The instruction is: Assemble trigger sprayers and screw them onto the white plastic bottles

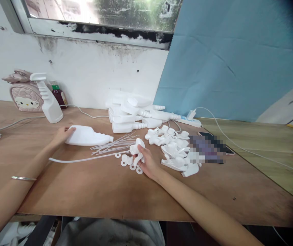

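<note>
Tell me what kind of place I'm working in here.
Likely a small home workshop for putting spray bottles together: a plywood table under a grimy window, a stack of empty white bottles, and loose trigger heads and thin tubes.
</note>
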`<state>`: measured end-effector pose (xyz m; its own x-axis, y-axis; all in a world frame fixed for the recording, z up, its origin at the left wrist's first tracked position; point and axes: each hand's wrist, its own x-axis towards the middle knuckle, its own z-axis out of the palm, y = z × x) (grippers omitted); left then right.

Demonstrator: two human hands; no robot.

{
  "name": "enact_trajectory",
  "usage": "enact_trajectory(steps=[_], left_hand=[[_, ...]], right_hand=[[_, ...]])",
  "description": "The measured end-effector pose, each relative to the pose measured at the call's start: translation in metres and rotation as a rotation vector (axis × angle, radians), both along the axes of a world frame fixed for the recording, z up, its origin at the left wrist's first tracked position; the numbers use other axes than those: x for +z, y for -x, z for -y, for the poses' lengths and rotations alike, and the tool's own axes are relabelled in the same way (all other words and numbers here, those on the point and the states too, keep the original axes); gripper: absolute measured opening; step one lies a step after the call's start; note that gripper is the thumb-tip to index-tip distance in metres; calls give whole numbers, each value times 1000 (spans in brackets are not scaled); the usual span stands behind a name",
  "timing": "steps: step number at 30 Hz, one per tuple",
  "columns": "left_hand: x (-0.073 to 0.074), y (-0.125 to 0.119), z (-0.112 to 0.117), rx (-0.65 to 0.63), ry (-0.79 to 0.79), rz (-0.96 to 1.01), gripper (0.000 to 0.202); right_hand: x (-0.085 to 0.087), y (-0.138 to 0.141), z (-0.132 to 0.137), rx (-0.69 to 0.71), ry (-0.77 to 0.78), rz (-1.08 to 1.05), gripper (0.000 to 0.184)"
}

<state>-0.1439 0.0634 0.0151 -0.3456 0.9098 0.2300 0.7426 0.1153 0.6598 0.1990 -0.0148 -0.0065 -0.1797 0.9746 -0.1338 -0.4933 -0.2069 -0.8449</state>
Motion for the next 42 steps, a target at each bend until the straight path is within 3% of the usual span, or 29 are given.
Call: enact_trajectory(steps=[2,4,6,9,12,16,23,28,32,37,42], left_hand=[[5,-15,10,-66,-72,-132,39],[10,-39,25,-214,-147,-232,43],[15,-69,45,-438,-163,-300,33],[22,-114,73,-923,-264,-554,25],[25,-145,86,-1029,-396,-591,24],[20,-163,79,-1048,-389,-452,32],[6,-174,76,-1024,-352,-359,34],[12,-170,77,-1060,-272,-365,38],[22,-148,66,-1096,-169,-449,30],[24,-102,40,-841,-114,-622,42],[10,-59,17,-556,-11,-683,80]], right_hand=[[-1,1,0,15,2,11,37],[-2,2,1,26,0,22,37],[-4,2,1,25,-5,32,36],[-6,4,2,32,-19,44,37],[-8,5,4,62,-41,51,37],[-9,5,5,75,-68,48,37],[-9,-2,4,74,-100,76,37],[-4,-2,7,125,-123,147,40],[5,0,3,104,-145,230,37],[23,-30,-23,-68,-172,384,31],[45,-78,-43,-233,-179,499,28]])
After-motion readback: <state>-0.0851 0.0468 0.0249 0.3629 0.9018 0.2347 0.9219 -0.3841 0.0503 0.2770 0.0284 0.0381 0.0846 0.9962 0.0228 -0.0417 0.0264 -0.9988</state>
